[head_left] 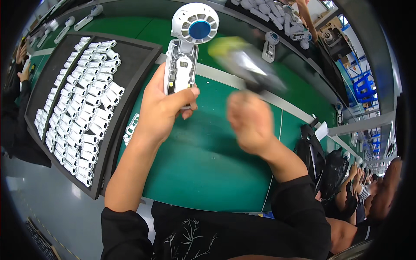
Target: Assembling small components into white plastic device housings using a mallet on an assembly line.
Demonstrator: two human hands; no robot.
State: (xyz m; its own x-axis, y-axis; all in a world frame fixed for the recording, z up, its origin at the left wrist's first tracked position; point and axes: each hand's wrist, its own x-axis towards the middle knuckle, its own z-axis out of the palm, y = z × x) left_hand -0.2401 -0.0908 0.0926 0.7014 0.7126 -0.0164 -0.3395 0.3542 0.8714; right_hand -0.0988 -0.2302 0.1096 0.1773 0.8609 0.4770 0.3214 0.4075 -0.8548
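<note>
My left hand (164, 102) is closed around the lower handle of a white handheld fan (195, 26) with a round blue centre. The fan stands upright, its handle showing clear edges and a white inner plate with a small display. My thumb presses across the lower handle. My right hand (251, 121) is a fist, smeared by motion, to the right of the fan. Above that fist is a blurred tool that looks like a mallet (247, 65), with a yellow-green end and a grey body; its exact form is unclear.
A dark tray (134, 56) at the left carries rows of small white parts (82, 108). One white piece (131, 129) lies beside it on the green table (203, 173). Another fan (269, 47) lies beyond a metal rail. Black bags (333, 167) and co-workers are at the right.
</note>
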